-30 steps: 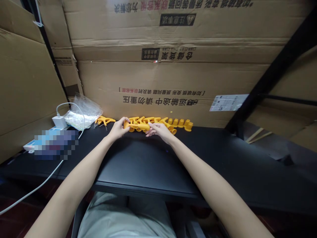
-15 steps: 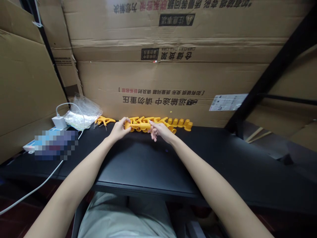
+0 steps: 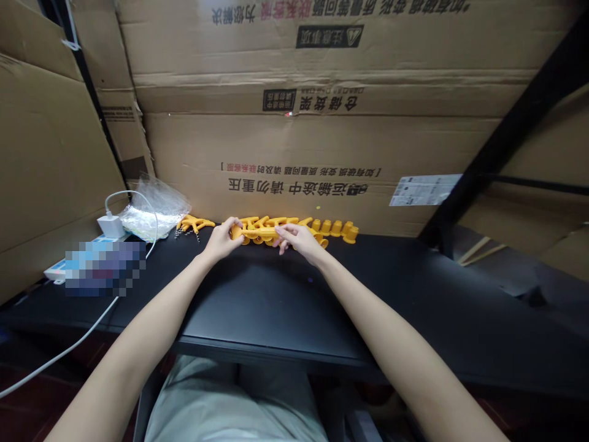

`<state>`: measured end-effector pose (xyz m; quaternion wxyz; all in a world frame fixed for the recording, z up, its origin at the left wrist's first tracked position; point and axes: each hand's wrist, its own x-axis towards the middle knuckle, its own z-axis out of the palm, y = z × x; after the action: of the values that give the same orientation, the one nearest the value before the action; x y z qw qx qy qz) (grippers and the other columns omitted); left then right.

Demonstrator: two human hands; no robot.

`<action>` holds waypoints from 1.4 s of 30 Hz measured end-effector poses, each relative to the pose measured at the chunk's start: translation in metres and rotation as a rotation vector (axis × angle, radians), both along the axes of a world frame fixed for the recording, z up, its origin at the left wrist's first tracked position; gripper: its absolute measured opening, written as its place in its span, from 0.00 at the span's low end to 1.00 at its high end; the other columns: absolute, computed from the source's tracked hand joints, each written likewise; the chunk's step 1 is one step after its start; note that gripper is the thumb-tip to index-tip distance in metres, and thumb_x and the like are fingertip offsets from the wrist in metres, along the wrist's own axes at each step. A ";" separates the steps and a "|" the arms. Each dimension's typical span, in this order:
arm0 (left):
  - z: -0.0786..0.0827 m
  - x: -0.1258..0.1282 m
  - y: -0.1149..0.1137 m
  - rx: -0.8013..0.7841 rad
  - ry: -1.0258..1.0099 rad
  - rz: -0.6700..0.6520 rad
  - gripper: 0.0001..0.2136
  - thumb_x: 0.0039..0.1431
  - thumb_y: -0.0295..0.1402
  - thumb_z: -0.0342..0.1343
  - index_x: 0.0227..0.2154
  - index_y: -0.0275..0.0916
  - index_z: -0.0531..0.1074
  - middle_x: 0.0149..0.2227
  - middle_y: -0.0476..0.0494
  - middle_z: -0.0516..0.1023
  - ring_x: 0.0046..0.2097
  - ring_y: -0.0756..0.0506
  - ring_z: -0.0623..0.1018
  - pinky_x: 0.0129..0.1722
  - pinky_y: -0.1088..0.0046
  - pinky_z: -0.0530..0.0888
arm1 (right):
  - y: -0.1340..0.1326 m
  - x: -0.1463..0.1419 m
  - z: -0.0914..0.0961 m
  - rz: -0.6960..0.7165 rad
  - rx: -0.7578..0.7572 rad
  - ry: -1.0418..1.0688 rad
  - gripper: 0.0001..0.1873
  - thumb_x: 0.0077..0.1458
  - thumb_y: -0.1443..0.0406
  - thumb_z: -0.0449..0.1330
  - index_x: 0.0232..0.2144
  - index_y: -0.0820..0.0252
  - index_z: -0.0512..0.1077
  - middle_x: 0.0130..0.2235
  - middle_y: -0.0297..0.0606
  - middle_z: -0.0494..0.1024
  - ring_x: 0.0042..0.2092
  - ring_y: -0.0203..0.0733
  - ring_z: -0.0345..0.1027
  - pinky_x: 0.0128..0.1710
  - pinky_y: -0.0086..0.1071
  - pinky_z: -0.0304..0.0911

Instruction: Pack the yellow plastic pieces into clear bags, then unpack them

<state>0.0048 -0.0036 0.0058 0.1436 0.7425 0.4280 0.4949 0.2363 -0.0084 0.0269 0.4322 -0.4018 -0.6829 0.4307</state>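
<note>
A yellow plastic corkscrew part (image 3: 259, 233) lies level between my hands, just above the back of the black table. Around its left end, the thumb and fingers of my left hand (image 3: 224, 239) are closed. My right hand (image 3: 298, 240) pinches the right end between thumb and fingertips. Any metal spiral on this part is hidden. Right behind it runs a row of yellow branched handles (image 3: 280, 221), partly covered by my fingers. Several yellow flanged caps (image 3: 337, 228) stand to the right of that row. Farther left, yellow handles with metal spirals (image 3: 196, 222) lie in a small heap.
Clear plastic bags (image 3: 154, 212) sit at the back left. Nearby are a white charger (image 3: 110, 226), a power strip (image 3: 55, 271) and a white cable (image 3: 83, 337). A cardboard sheet (image 3: 294, 141) walls the back of the black table (image 3: 276, 301). A black slanted post (image 3: 497, 129) rises at right.
The fingers of my right hand have curled in closer around the right end. The yellow part seems turned about its length and looks slimmer. My left hand stays in place.
</note>
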 end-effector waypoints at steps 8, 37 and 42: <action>0.004 0.004 -0.004 -0.009 0.009 0.029 0.10 0.45 0.31 0.55 0.33 0.40 0.65 0.25 0.55 0.67 0.24 0.54 0.64 0.27 0.78 0.61 | 0.000 -0.003 0.001 -0.062 -0.163 -0.050 0.28 0.56 0.44 0.50 0.26 0.63 0.69 0.21 0.41 0.76 0.15 0.31 0.63 0.13 0.25 0.53; 0.001 -0.001 0.000 0.001 0.055 0.072 0.14 0.45 0.37 0.61 0.33 0.41 0.64 0.26 0.55 0.69 0.26 0.53 0.66 0.29 0.77 0.63 | 0.005 0.001 -0.005 0.028 -0.126 0.049 0.19 0.54 0.60 0.61 0.46 0.64 0.69 0.30 0.39 0.79 0.25 0.34 0.73 0.25 0.26 0.66; -0.003 -0.004 0.005 0.003 0.085 0.080 0.13 0.45 0.35 0.60 0.33 0.41 0.64 0.26 0.55 0.69 0.26 0.52 0.66 0.30 0.77 0.63 | 0.004 -0.002 -0.007 0.006 -0.115 0.059 0.17 0.53 0.61 0.62 0.44 0.63 0.70 0.34 0.41 0.78 0.27 0.36 0.74 0.28 0.28 0.69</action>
<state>0.0011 0.0010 0.0028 0.1045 0.7454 0.4623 0.4688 0.2342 -0.0043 0.0195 0.4270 -0.4111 -0.6452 0.4821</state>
